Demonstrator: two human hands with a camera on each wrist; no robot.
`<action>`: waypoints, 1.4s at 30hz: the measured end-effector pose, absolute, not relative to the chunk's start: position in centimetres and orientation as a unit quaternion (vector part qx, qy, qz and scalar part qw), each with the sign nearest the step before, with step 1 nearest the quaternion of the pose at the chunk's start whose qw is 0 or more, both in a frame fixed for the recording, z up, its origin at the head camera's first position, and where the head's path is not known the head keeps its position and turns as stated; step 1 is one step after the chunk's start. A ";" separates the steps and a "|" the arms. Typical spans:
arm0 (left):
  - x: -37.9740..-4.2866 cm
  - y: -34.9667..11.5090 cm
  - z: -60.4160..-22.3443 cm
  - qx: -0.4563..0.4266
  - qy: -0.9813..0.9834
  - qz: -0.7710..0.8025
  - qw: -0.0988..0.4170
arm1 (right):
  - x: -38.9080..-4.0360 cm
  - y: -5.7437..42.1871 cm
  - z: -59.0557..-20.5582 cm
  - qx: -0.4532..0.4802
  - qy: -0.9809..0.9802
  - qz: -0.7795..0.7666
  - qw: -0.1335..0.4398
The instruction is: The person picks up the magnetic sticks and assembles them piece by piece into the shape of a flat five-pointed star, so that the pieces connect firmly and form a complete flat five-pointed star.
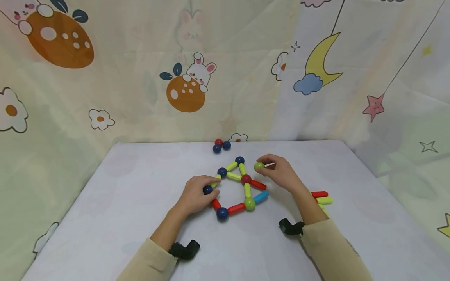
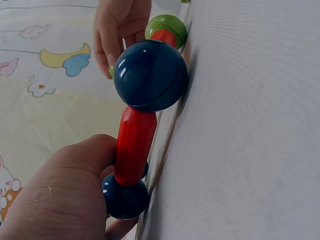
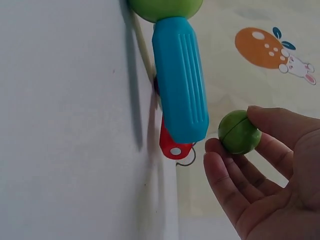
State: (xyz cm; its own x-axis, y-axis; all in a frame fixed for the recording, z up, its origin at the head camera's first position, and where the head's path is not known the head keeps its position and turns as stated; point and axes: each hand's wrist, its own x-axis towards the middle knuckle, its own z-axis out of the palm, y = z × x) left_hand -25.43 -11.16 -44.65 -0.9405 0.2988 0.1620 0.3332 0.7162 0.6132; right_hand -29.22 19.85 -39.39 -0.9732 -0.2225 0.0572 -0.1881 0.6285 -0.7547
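On the white tabletop before me lies a ball-and-rod construction frame: a five-sided loop with a triangle on its far side. My left hand is curled round its left corner, thumb and fingers about a navy ball, and my thumb lies against the red rod there; I take this as steadying the frame, so that a nudge on the other side won't shift it

My right hand pinches a loose green ball between thumb and fingertips, the remaining fingers loosely bent. Held by its edges like this, much of its surface is left bare, which seems handy for meeting a rod end. It hangs just beyond two spokes, a second red rod from the red ball and a blue rod from the corner green ball. Their free ends lean close but stay apart; the pale disc on the red one looks like a magnet

At the far edge sit three spare balls, one red and two navy, well away from my grip. Spare rods lie to the right, partly covered by my right forearm, so I can't count them. In the right wrist view the blue rod blocks much of the red one behind it
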 end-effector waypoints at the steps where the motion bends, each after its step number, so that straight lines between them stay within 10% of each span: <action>1: -25.5 -11.1 -44.7 -0.171 -0.926 -0.336 0.023 | -29.1 20.0 -39.4 -0.114 0.904 -0.412 0.021; 42: -25.3 -11.0 -44.4 -0.157 -0.926 -0.343 0.019 | -27.3 24.0 -40.4 -0.130 0.907 -0.365 0.163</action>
